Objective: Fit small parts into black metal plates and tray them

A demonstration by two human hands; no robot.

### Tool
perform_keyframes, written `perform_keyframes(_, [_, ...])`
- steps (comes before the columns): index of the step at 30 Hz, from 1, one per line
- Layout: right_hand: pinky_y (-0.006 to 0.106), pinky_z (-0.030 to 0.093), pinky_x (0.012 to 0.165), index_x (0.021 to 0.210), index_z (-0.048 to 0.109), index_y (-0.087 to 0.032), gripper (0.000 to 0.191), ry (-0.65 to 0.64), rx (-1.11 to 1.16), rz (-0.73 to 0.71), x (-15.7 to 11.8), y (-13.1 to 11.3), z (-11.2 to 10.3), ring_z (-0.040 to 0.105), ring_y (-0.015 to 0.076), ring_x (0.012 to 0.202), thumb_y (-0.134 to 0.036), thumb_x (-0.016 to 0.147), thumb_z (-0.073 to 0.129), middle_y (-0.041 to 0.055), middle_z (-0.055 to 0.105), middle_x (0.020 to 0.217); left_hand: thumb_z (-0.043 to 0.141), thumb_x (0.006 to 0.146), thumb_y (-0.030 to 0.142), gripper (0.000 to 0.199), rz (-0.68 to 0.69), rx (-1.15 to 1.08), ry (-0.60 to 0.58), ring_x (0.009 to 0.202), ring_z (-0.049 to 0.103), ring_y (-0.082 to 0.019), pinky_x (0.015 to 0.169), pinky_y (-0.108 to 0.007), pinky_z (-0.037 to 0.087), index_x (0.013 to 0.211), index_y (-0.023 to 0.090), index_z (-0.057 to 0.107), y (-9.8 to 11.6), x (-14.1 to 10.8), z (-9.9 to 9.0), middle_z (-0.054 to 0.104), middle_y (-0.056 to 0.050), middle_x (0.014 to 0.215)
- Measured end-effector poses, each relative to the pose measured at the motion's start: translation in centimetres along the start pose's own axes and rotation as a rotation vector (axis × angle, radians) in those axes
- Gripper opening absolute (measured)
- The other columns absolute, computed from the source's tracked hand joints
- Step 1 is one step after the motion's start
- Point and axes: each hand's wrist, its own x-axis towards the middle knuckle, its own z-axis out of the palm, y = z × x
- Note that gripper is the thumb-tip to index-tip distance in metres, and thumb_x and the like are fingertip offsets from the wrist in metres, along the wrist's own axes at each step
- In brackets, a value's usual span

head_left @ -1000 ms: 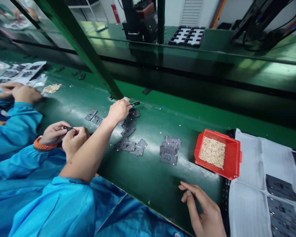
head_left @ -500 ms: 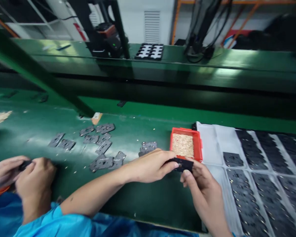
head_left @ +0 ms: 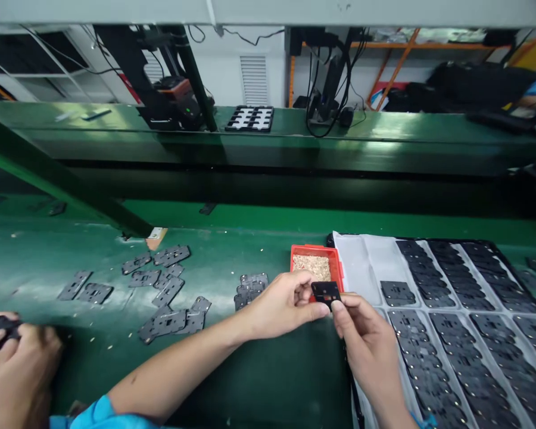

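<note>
Green bench (head_left: pixel 268 381); black plate (head_left: pixel 325 292) between both hands' fingers (head_left: pixel 345 319).

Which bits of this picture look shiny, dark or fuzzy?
In the head view, pale glare streaks the far green bench; a dark shadow lies beside the co-worker's hands, which look soft near the left edge; the held black part looks crisper.

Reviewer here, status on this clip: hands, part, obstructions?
Left hand and right hand both on black plate. Plate raised before red bin, partly covering it. Nothing visibly blocking either hand.
</note>
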Motion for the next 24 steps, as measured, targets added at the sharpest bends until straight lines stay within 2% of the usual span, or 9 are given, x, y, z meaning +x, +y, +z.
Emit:
perform_keyframes(3, [0.023,0.051,0.053,0.101,0.071,-0.021,0.025,0.007,0.046,0.049,0.1,0.0,0.0,0.062,0.0142,0.055,-0.046,0.098,0.07,-0.0016,0.066,0.067,0.063,0.099,0.032,0.022,0.121,0.163,0.03,0.074,0.049,-0.014,0.067,-0.027,0.039,0.084,0.018,0.057,0.4,0.4,0.2,0.052,0.001,0.082])
perform_keyframes(6, [0.027,0.057,0.066,0.115,0.074,-0.021,0.028,0.052,-0.092,-0.074,0.5,-0.3,-0.8,0.069,0.017,0.07,-0.042,0.095,0.074,0.0033,0.074,0.084,0.054,0.103,0.024,0.01,0.194,0.424,-0.096,0.087,0.058,-0.02,0.076,-0.032,0.043,0.095,0.019,0.057,1.5,0.4,0.2,0.062,-0.004,0.096])
perform_keyframes(8, [0.027,0.058,0.07,0.108,0.076,-0.022,0.021,0.054,-0.112,-0.112,0.8,-0.6,-1.2,0.07,0.0167,0.075,-0.04,0.096,0.073,0.0042,0.074,0.088,0.05,0.104,0.025,0.007,0.17,0.506,-0.161,0.09,0.062,-0.022,0.077,-0.034,0.045,0.099,0.021,0.053,2.1,0.4,0.3,0.065,-0.006,0.099])
perform_keyframes(9, [0.025,0.057,0.068,0.103,0.076,-0.022,0.019,0.051,-0.075,-0.095,0.9,-0.8,-1.2,0.069,0.0156,0.072,-0.04,0.097,0.072,0.0036,0.074,0.086,0.049,0.105,0.027,0.009,0.142,0.477,-0.169,0.089,0.063,-0.022,0.076,-0.034,0.046,0.099,0.021,0.051,2.2,0.3,0.5,0.066,-0.006,0.098])
perform_keyframes(11, [0.022,0.055,0.059,0.097,0.073,-0.021,0.02,0.045,0.047,-0.023,1.0,-0.9,-1.1,0.065,0.0131,0.062,-0.041,0.1,0.07,0.0007,0.071,0.075,0.045,0.108,0.032,0.015,0.076,0.273,-0.152,0.081,0.066,-0.02,0.072,-0.032,0.049,0.097,0.022,0.047,2.0,0.3,1.1,0.068,-0.005,0.093])
perform_keyframes(14, [0.021,0.053,0.053,0.096,0.069,-0.02,0.021,0.048,0.126,0.032,0.6,-0.7,-0.7,0.062,0.0119,0.055,-0.041,0.101,0.069,-0.0014,0.067,0.067,0.043,0.109,0.039,0.024,0.025,-0.007,-0.111,0.066,0.064,-0.014,0.062,-0.026,0.049,0.094,0.021,0.047,1.1,0.1,1.7,0.066,-0.001,0.081])
perform_keyframes(16, [0.024,0.059,0.062,0.105,0.07,-0.021,0.016,0.109,0.081,-0.031,0.2,-0.3,-0.8,0.069,0.0136,0.065,-0.035,0.1,0.072,0.002,0.073,0.08,0.045,0.109,0.041,0.028,0.033,0.04,-0.065,0.058,0.056,-0.012,0.056,-0.024,0.042,0.091,0.02,0.049,0.9,-0.2,1.7,0.058,0.003,0.071])
perform_keyframes(19, [0.029,0.064,0.074,0.117,0.07,-0.023,0.017,0.2,-0.026,-0.232,-0.2,0.4,-1.3,0.075,0.0175,0.088,-0.022,0.1,0.07,0.0067,0.075,0.106,0.045,0.109,0.039,0.029,0.054,0.158,-0.036,0.058,0.048,-0.011,0.053,-0.024,0.034,0.087,0.021,0.047,1.3,-0.8,1.5,0.049,0.005,0.068])
perform_keyframes(24, [0.032,0.063,0.088,0.114,0.074,-0.024,0.029,0.172,-0.269,-0.523,-0.5,0.3,-2.1,0.074,0.0184,0.102,-0.002,0.097,0.066,0.0047,0.076,0.106,0.042,0.109,0.039,0.027,0.047,0.167,-0.037,0.06,0.041,-0.011,0.055,-0.025,0.031,0.088,0.022,0.042,2.2,-1.7,1.9,0.044,0.006,0.07])
